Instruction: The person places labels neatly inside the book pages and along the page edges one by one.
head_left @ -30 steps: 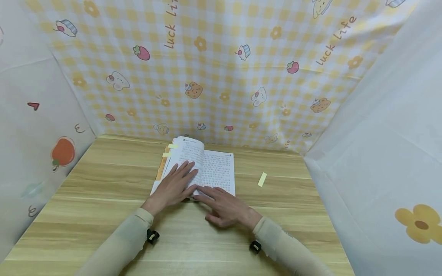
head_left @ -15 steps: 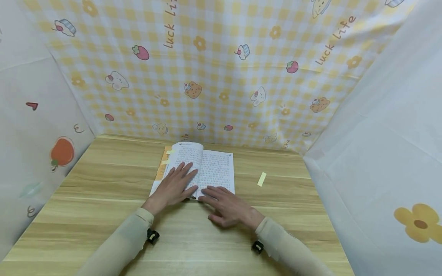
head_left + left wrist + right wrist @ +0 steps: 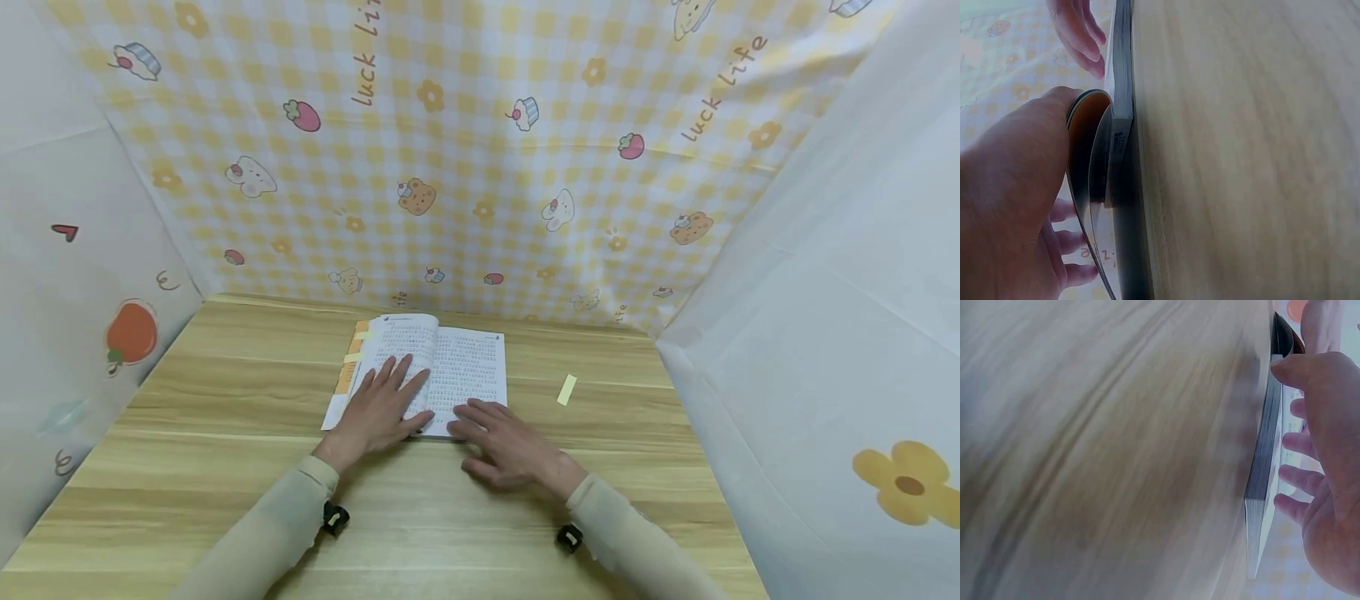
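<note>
An open book [image 3: 468, 371] with printed pages lies on the wooden table near its back edge. My left hand [image 3: 378, 408] rests with spread fingers on the left page, pressing it down. In the left wrist view a few leaves and the cover [image 3: 1090, 103] bow up in a curve under that hand. Over the lower part of the right page is my right hand [image 3: 506, 446], its fingers loosely bent and holding nothing. The right wrist view shows its fingertips at the page, with the thumb beside the book's lower edge [image 3: 1263, 444]. Pale yellow sticky tabs [image 3: 352, 358] stick out at the left side.
A loose pale yellow paper strip [image 3: 567, 389] lies on the table [image 3: 615, 450] to the right of the book. A checked curtain [image 3: 480, 167] hangs behind the table, with white cloth walls at both sides.
The raised left pages have settled lower and flatter under my left hand. My right hand has slid from the book's middle fold to the right, along the lower right page.
</note>
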Action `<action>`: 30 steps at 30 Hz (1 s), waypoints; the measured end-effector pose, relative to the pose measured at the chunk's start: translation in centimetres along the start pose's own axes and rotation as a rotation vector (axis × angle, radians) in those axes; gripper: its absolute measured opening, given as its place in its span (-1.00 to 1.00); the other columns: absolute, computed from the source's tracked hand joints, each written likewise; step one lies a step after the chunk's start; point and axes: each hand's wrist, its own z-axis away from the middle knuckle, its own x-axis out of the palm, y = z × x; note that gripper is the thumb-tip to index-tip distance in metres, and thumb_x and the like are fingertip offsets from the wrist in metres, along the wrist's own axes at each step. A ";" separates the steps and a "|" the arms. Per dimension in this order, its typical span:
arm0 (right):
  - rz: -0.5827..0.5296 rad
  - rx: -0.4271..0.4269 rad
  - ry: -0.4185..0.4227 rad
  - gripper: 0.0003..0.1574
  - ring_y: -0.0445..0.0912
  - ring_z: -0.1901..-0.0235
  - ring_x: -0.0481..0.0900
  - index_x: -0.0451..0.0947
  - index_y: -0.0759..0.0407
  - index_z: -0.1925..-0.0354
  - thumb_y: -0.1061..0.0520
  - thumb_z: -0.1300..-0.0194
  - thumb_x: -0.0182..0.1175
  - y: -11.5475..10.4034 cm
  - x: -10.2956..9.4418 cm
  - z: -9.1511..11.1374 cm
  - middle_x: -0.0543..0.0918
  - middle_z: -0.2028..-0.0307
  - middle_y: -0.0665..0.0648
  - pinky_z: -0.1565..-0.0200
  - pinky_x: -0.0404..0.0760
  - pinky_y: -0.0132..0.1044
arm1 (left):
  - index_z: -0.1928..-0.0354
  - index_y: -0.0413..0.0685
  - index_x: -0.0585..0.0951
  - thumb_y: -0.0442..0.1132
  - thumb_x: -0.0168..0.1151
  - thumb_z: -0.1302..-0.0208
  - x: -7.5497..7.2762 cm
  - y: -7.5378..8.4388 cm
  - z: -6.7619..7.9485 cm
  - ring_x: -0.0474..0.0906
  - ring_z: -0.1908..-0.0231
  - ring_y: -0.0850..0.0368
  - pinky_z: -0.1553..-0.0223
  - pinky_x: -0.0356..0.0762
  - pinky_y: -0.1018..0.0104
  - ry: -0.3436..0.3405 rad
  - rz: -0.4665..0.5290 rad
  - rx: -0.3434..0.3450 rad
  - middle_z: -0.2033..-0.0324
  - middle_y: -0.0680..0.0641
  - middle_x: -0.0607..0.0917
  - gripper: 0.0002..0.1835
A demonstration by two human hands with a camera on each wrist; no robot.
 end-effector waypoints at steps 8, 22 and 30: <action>0.007 0.013 0.084 -0.16 0.25 -0.68 0.42 0.43 0.04 -0.67 -0.26 -0.65 0.25 1.0 0.1 1.0 0.48 -0.67 0.22 -0.66 0.46 0.20 | -0.79 0.09 0.31 0.40 0.25 -0.57 0.5 0.3 0.0 0.10 -0.77 -0.50 -0.67 0.19 -0.57 -0.019 -0.013 -0.017 -0.80 -0.35 0.17 -0.05; -0.084 0.155 0.069 -0.15 0.34 -0.70 0.36 0.43 0.06 -0.68 -0.26 -0.65 0.27 3.0 -0.4 3.0 0.40 -0.71 0.28 -0.70 0.36 0.31 | -0.82 0.12 0.25 0.51 0.34 -0.44 0.9 0.3 0.1 -0.02 -0.80 -0.50 -0.70 0.09 -0.60 -0.043 0.016 -0.031 -0.83 -0.33 0.05 0.11; -0.057 0.199 0.096 -0.13 0.36 -0.68 0.38 0.44 0.14 -0.67 -0.26 -0.65 0.27 4.2 -0.2 4.5 0.41 -0.69 0.36 -0.69 0.35 0.33 | -0.82 0.14 0.24 0.52 0.33 -0.43 0.9 0.2 0.1 -0.11 -0.83 -0.45 -0.74 -0.02 -0.59 -0.046 0.035 -0.012 -0.86 -0.24 0.00 0.11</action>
